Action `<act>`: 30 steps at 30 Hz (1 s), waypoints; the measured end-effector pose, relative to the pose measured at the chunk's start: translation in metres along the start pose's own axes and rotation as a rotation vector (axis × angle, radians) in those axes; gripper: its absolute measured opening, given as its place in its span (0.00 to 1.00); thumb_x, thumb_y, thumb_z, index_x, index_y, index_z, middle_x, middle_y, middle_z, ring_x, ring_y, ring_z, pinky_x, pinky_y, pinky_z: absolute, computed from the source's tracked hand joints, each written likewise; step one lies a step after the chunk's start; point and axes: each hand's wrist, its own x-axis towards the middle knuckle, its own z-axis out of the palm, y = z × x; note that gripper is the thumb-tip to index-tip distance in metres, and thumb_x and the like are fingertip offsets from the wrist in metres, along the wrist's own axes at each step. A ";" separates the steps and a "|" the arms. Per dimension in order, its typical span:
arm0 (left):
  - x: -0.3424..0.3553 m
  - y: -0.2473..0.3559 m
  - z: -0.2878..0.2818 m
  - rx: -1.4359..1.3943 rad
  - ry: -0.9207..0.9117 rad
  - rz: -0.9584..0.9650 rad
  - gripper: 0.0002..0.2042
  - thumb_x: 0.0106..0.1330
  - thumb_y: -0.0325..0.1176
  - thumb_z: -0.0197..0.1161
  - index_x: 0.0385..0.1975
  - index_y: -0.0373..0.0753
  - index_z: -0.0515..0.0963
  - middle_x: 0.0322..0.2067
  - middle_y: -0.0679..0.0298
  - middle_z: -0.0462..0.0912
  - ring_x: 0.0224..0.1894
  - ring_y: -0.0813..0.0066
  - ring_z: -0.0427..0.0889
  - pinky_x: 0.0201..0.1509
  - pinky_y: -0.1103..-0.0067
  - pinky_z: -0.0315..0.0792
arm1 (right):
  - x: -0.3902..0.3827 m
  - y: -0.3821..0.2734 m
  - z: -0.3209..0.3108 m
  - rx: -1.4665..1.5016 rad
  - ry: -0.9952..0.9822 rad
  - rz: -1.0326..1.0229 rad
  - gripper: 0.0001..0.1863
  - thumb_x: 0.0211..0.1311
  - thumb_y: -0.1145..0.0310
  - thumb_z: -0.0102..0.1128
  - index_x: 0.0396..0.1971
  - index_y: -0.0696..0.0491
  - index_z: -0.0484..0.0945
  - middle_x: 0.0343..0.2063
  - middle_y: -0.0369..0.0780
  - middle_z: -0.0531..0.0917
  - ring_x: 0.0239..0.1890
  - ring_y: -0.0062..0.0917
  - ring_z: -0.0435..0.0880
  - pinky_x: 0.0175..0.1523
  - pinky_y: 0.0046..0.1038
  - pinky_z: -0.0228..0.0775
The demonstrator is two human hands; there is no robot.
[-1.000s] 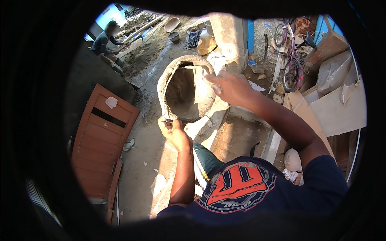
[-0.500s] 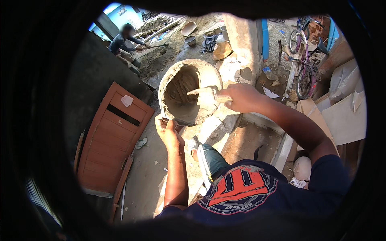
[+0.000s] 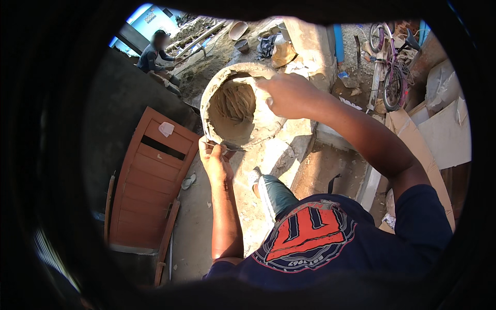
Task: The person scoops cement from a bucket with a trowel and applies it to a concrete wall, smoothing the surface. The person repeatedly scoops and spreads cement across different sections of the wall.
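A mortar-caked bucket (image 3: 268, 126) is tipped so that its round mouth faces me. Wet grey mortar (image 3: 231, 102) clings in ridges inside it. At the near lower rim, my left hand (image 3: 215, 161) is closed on the bucket, next to what looks like its thin wire handle. My right hand (image 3: 290, 95) is over the right side of the rim, fingers curled. The trowel it grips is nearly all hidden behind the hand now; its mortar-coated blade showed a moment earlier.
An orange-brown door panel (image 3: 147, 181) leans at left by a dark wall. Far left, a person (image 3: 151, 59) crouches near dug soil. A purple bicycle (image 3: 393, 77) stands far right, above cardboard sheets (image 3: 444, 137). A small dark bucket (image 3: 241, 46) sits farther off.
My right hand has moved up and left, toward the bucket's rim, and the trowel has dropped out of sight. The bucket has shifted slightly up and left, with my left hand still on it.
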 end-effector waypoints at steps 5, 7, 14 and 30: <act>0.016 0.006 -0.005 0.113 -0.040 0.031 0.17 0.66 0.20 0.52 0.52 0.45 0.74 0.40 0.71 0.79 0.39 0.77 0.82 0.48 0.58 0.88 | -0.025 -0.056 0.006 -0.380 -0.109 -0.407 0.15 0.61 0.74 0.62 0.46 0.65 0.82 0.37 0.53 0.84 0.39 0.43 0.91 0.38 0.41 0.85; 0.017 0.009 -0.006 0.147 -0.017 0.011 0.18 0.64 0.19 0.53 0.53 0.44 0.75 0.42 0.68 0.81 0.40 0.75 0.84 0.48 0.59 0.87 | -0.026 -0.057 -0.011 -0.322 -0.269 -0.336 0.16 0.61 0.74 0.62 0.48 0.62 0.84 0.38 0.53 0.86 0.41 0.46 0.91 0.44 0.44 0.85; 0.016 -0.002 -0.001 0.159 0.020 -0.104 0.18 0.64 0.15 0.52 0.51 0.42 0.75 0.44 0.67 0.84 0.41 0.77 0.85 0.45 0.69 0.85 | -0.001 -0.045 -0.027 -0.308 -0.148 -0.297 0.11 0.59 0.72 0.65 0.41 0.59 0.86 0.37 0.49 0.87 0.41 0.45 0.90 0.46 0.44 0.85; -0.004 -0.047 0.013 0.057 0.247 0.118 0.17 0.60 0.11 0.52 0.46 0.37 0.74 0.39 0.68 0.80 0.39 0.83 0.77 0.47 0.83 0.72 | -0.063 -0.027 0.082 1.159 -0.400 0.328 0.28 0.81 0.61 0.54 0.75 0.50 0.65 0.29 0.38 0.81 0.20 0.23 0.78 0.29 0.29 0.73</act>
